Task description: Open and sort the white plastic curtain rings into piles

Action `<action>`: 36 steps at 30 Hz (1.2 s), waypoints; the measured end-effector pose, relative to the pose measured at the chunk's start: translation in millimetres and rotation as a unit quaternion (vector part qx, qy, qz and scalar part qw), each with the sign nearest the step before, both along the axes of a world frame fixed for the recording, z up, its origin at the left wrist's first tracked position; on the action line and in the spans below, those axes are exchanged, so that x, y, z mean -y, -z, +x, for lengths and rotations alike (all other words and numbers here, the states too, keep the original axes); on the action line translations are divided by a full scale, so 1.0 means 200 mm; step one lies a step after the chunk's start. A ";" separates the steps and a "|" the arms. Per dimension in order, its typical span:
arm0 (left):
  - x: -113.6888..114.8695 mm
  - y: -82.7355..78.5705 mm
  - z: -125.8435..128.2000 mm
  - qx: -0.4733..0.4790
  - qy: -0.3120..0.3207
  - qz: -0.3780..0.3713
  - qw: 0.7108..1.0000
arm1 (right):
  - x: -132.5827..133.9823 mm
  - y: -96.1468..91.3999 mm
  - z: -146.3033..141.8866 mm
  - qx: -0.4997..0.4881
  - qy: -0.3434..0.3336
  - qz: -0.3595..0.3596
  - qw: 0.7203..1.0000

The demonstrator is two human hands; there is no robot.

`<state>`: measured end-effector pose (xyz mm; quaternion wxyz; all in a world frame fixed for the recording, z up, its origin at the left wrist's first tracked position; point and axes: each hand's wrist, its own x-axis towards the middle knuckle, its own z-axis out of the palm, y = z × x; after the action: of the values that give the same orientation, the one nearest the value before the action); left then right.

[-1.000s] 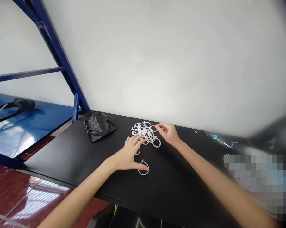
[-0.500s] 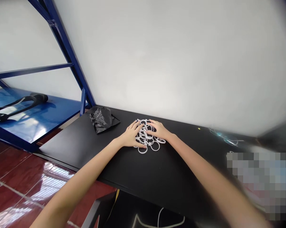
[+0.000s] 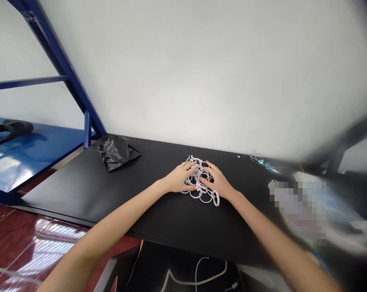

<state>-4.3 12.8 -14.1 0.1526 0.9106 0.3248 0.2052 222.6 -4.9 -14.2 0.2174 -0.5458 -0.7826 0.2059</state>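
Left hand (image 3: pixel 180 177) and right hand (image 3: pixel 219 182) cupped over a tangle of white plastic rings (image 3: pixel 201 183), grip unclear, on a matte black worktop (image 3: pixel 68 198).

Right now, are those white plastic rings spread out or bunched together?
Bunched together: the white plastic rings overlap in one heap on the black tabletop, with the left hand and right hand resting on it.

The rings (image 3: pixel 201 182) lie under the left hand (image 3: pixel 180 177) and right hand (image 3: pixel 218 181). Along the desk (image 3: pixel 64 194), a hand can slide left to the plastic bag (image 3: pixel 115 153) or right to a small transparent object (image 3: pixel 258 159). The wall (image 3: pixel 201 81) blocks forward reach.
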 end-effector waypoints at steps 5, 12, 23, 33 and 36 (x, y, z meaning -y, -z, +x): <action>0.09 -0.01 0.02 0.005 0.021 0.012 1.000 | 0.12 0.01 0.03 -0.056 0.049 0.018 0.997; 0.10 -0.03 -0.03 0.054 -0.023 -0.025 0.998 | 0.11 0.00 0.04 -0.123 0.072 0.084 0.986; 0.05 -0.05 -0.03 0.250 -0.136 -0.158 0.946 | 0.16 -0.04 0.03 -0.184 0.054 0.191 0.963; 0.05 -0.05 -0.01 0.351 -0.169 -0.184 0.903 | 0.20 -0.06 0.02 -0.167 -0.034 0.196 0.966; 0.07 -0.05 0.00 0.332 -0.166 -0.168 0.913 | 0.21 -0.07 0.02 -0.148 -0.043 0.183 0.971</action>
<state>-4.7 -0.6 -4.3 0.3660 0.6836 0.4320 0.4605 226.7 -46.3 -0.3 0.4182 -0.4259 -0.7888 0.1469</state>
